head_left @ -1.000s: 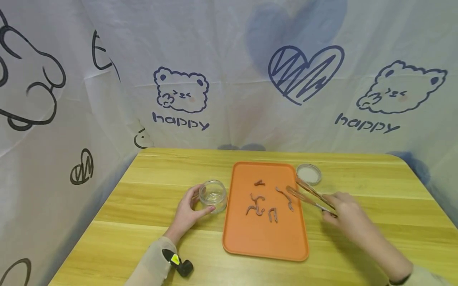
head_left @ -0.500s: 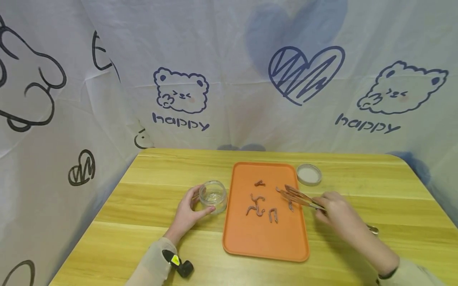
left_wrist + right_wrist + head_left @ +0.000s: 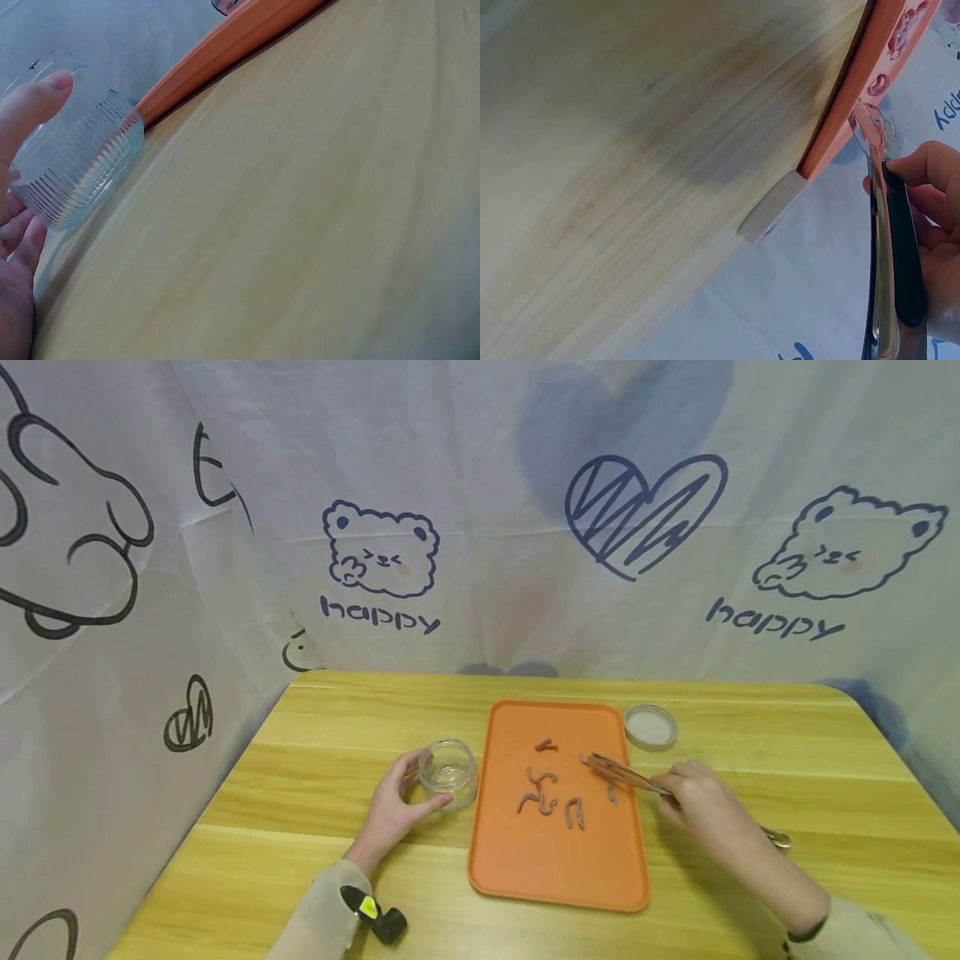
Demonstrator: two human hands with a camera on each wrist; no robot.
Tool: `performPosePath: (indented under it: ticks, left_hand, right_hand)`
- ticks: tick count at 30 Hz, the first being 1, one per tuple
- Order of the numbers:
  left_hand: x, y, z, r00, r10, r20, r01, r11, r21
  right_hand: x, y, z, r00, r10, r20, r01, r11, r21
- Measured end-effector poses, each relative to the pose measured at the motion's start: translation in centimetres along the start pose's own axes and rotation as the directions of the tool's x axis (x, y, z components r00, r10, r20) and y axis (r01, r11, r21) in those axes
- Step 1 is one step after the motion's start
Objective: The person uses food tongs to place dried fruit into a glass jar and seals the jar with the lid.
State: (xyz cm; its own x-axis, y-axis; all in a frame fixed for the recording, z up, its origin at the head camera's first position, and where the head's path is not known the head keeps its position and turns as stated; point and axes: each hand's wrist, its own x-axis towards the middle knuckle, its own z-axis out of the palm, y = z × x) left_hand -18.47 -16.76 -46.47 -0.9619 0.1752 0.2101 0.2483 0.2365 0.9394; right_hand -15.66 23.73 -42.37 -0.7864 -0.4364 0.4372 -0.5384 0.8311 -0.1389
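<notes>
My left hand [image 3: 395,810] holds a clear glass jar [image 3: 86,161] with ribbed sides, thumb on the near side and fingers behind. The jar stands open-topped beside the orange tray [image 3: 555,872]. Several brown, worm-like strips [image 3: 547,745] lie on the tray, some curled, some bent. In my right hand [image 3: 703,802] is a pair of metal tongs [image 3: 883,240] with dark grips, pinched nearly closed. Their tips are over the tray's right side, on the long strip there, and hide its middle; its lower end [image 3: 612,793] shows below them.
A round pale lid [image 3: 650,727] lies on the wooden table [image 3: 360,710] just right of the tray's far corner. A fabric backdrop [image 3: 510,610] with drawings stands behind and to the left. A black wrist device [image 3: 375,917] sits on the left sleeve.
My right hand has moved left, bringing the tongs from the tray's right edge onto the long strip, and their arms have drawn together. The left hand and jar have stayed put.
</notes>
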Motion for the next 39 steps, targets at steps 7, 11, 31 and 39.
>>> performPosePath:
  ticks: [7, 11, 31, 39]
  left_hand:
    - [0.1, 0.1, 0.0, 1.000, -0.008, 0.000, 0.008, 1.000, 0.004]
    - [0.1, 0.1, 0.0, 1.000, -0.008, 0.000, 0.008, 1.000, 0.009]
    - [0.0, 0.1, 0.0, 1.000, -0.012, 0.004, 0.012, 1.000, 0.008]
    - [0.0, 0.1, 0.0, 1.000, -0.012, 0.003, 0.012, 1.000, 0.003]
  right_hand:
    - [0.0, -0.1, -0.1, 1.000, -0.001, -0.012, 0.001, 1.000, 0.008]
    - [-0.1, -0.1, -0.1, 1.000, 0.000, -0.014, 0.000, 1.000, 0.010]
    - [0.8, -0.4, -1.1, 0.999, 0.039, -0.021, -0.038, 0.998, 0.057]
    - [1.8, -1.0, -1.7, 0.997, 0.054, -0.053, -0.049, 0.996, 0.081]
